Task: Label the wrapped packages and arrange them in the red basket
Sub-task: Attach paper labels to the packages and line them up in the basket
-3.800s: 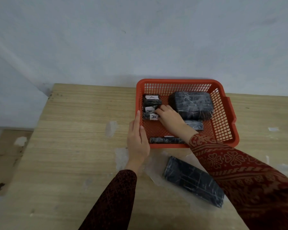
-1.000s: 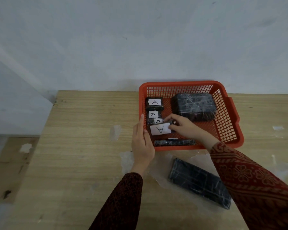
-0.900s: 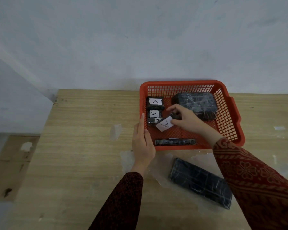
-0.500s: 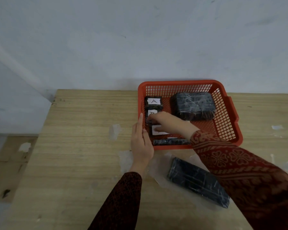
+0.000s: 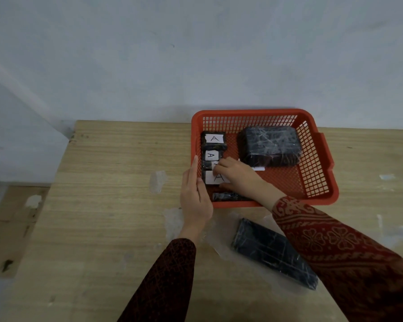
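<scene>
Labelled packages (image 5: 213,156) line the red basket (image 5: 321,168) at 9 o'clock; right hand (image 5: 239,176) fingers press one label, left hand (image 5: 196,194) fingers together against the rim.

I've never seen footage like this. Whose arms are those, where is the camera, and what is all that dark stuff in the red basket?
No machine here: a person wears a camera on the head, looking down at their own arms. The red basket sits on a wooden table against a wall. Inside, down its left side, are small dark wrapped packages with white labels marked "A"; a large wrapped package lies at the back right. The left hand rests flat against the basket's outer left wall. The right hand reaches in, fingers on the labelled row; whether it grips anything I cannot tell. One long wrapped package still lies on the table, apparently unlabelled.
</scene>
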A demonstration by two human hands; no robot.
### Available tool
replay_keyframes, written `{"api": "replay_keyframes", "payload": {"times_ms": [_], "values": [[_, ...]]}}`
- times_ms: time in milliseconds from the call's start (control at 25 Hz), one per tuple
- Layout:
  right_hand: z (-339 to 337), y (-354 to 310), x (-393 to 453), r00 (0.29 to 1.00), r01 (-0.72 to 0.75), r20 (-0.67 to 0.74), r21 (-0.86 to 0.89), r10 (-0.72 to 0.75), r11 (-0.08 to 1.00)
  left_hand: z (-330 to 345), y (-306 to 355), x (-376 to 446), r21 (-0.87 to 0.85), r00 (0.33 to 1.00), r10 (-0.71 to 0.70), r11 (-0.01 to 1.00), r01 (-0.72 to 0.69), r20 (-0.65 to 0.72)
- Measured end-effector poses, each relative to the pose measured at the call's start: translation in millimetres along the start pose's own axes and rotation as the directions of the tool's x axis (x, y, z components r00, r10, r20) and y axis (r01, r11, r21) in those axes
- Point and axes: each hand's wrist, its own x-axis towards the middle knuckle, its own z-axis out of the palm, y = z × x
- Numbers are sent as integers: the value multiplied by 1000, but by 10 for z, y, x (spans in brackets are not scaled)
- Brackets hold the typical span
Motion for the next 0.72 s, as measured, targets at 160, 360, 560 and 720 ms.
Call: {"api": "replay_keyframes", "payload": {"times_ms": [160, 360, 560, 720], "values": [[-95, 82, -127, 997, -6, -71, 119, 15, 993, -7, 5, -7, 6, 1000, 1, 1000, -1, 4], [-193, 503, -533, 967, -149, 224, 113, 121, 982, -7, 13, -6, -6, 999, -22, 1000, 22, 23], [-77, 642, -654, 920, -282, 351, 278, 176, 918, -11, 26, -15, 4, 999, -19, 1000, 19, 38], [-154, 682, -648, 894, -376, 414, 481, 172, 792, -20, 50, -19, 3, 999, -29, 1000, 29, 38]]}}
